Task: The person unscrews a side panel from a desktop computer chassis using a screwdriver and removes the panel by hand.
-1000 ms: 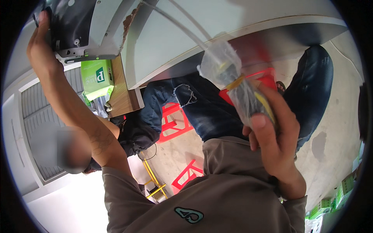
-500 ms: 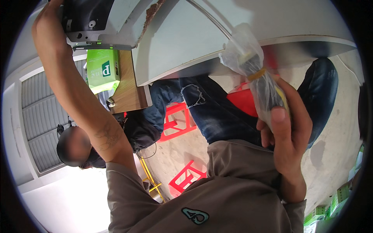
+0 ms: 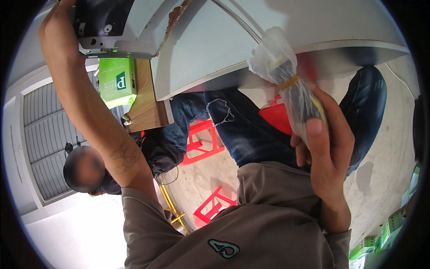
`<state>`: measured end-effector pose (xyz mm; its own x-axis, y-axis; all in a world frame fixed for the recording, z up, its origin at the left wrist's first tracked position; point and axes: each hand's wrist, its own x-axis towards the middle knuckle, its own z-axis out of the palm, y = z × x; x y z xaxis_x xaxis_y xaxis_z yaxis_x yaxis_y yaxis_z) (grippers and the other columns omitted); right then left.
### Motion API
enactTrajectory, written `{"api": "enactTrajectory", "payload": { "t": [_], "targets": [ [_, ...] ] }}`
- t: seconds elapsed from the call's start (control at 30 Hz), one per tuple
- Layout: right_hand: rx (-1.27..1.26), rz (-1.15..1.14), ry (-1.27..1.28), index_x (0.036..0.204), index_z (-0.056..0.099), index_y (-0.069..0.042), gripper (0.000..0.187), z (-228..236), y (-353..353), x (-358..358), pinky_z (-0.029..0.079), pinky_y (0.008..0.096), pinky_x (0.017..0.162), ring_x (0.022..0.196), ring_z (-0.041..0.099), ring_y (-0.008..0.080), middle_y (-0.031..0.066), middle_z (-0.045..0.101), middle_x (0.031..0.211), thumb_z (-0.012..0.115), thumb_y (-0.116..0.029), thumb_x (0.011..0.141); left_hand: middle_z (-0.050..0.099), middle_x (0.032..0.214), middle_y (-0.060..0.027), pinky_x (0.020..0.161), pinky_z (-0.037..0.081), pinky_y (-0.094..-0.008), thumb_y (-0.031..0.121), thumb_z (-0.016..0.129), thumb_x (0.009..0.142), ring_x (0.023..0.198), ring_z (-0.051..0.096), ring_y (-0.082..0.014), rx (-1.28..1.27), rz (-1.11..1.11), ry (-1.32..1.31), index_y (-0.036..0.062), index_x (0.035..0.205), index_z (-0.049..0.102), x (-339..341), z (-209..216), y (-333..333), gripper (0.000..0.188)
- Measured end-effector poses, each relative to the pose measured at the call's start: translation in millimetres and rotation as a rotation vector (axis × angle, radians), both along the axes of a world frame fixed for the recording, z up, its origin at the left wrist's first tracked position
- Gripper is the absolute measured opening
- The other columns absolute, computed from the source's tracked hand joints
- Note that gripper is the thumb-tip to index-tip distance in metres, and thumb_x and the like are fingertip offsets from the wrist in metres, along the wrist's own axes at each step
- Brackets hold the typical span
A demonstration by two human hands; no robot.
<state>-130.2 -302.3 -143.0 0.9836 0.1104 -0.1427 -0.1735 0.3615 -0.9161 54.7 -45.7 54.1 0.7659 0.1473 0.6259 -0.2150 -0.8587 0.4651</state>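
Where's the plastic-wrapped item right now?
In the head view, right of centre: the plastic-wrapped item is in the right hand, its upper end overlapping the curved edge of the pale tabletop.

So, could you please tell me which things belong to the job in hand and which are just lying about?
Apparently in use:
plastic-wrapped handheld tool, in the right hand
black-and-silver metal panel, beside the left hand

Seemingly just lying about:
green package
red plastic stools
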Motion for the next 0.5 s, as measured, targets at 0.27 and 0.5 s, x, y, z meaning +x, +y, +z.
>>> {"api": "enactTrajectory", "payload": {
  "t": [0.27,0.5],
  "targets": [
    [0.035,0.025,0.011,0.131,0.050,0.007,0.046,2.0,-2.0,-1.2,0.039,0.0196,0.047,0.059,0.052,0.0043,0.0067,0.063,0.081,0.058,-0.026,0.099,0.069,0.109,-0.0160,0.091,0.046,-0.0273,0.033,0.067,0.091,0.097,0.065,-0.0197,0.011,0.022,-0.010,-0.0054,0.117,0.067,0.2,-1.1,-4.4,0.047],
    [0.017,0.008,-0.003,0.130,0.050,0.007,0.046,3.5,-0.3,-0.9,0.039,0.0201,0.048,0.059,0.052,0.0045,0.0065,0.063,0.081,0.058,-0.026,0.099,0.070,0.106,-0.0148,0.089,0.046,-0.0270,0.033,0.067,0.092,0.094,0.065,-0.0184,-0.013,-0.015,0.046,-0.0060,0.116,0.067,1.2,2.4,1.5,0.046]
  ]
}}
